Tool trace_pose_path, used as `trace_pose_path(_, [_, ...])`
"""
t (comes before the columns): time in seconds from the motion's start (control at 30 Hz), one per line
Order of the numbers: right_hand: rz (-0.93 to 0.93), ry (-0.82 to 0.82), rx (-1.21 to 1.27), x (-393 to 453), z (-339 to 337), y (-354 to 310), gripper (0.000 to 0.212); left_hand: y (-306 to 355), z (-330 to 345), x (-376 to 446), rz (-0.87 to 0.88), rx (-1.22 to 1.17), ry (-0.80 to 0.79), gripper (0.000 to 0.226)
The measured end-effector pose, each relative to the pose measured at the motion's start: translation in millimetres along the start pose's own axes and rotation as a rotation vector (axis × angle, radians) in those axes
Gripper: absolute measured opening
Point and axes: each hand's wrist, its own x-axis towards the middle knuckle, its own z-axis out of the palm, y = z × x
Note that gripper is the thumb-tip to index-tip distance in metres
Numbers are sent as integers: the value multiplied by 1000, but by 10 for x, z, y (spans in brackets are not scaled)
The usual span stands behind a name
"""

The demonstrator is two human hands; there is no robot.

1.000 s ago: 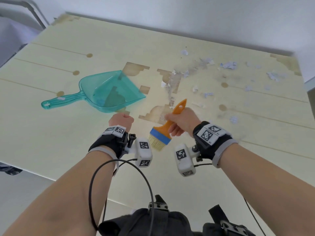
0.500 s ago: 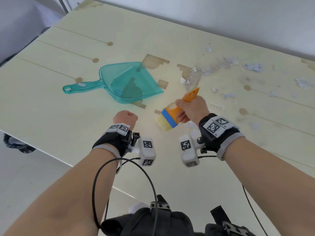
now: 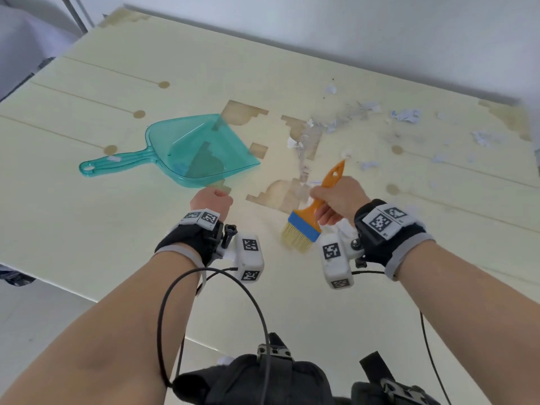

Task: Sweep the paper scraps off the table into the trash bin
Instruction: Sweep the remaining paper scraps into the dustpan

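My right hand (image 3: 339,200) grips an orange-handled brush (image 3: 311,216) with a blue band; its pale bristles point down toward me, just above the pale yellow table (image 3: 87,229). White and bluish paper scraps (image 3: 404,115) lie scattered over the far right part of the table, with a few near the worn patches in the middle (image 3: 298,144). A teal see-through dustpan (image 3: 190,150) lies flat to the left, handle pointing left. My left hand (image 3: 211,200) is a closed fist with nothing in it, just in front of the dustpan's lip. No trash bin is in view.
The table's near edge runs diagonally below my forearms, with pale floor (image 3: 35,317) beyond it at lower left. A white wall (image 3: 350,30) stands behind the table. A metal frame (image 3: 76,13) shows at the upper left.
The brush has swung so its bristles point down toward me again, and my right hand has drawn slightly back. The view has shifted a little. My left fist stays by the dustpan.
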Motion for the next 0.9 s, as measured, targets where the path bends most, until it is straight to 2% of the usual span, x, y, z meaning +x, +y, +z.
trace_pose_path(0.1, [-32,72,-40,0,-74,202,34,137,107,-27,35,2,-15,17])
trace_pose_path(0.2, [-82,253,66,43,-356,278,30,247,186,-62,61,38,-16,16])
trace_pose_path(0.27, [-95,314,133,57,-534,260,27,297,238,-73,63,43,-30,15])
trace_pose_path(0.37, [-61,246,156,16,-640,263,26,369,328,-103,67,49,-46,13])
trace_pose_path(0.43, [-19,108,51,-34,-571,335,30,411,384,-131,72,61,-51,13])
trace_pose_path(0.5, [-10,40,-34,-57,-497,439,35,445,445,-163,80,68,-59,13])
trace_pose_path(0.77, [-107,331,89,29,-963,529,33,561,626,-233,88,86,-72,18])
trace_pose_path(0.83, [-78,256,101,-9,-1001,535,33,604,677,-260,90,84,-79,18])
trace_pose_path(0.9, [-12,87,0,-52,-949,597,32,668,747,-298,97,89,-83,18])
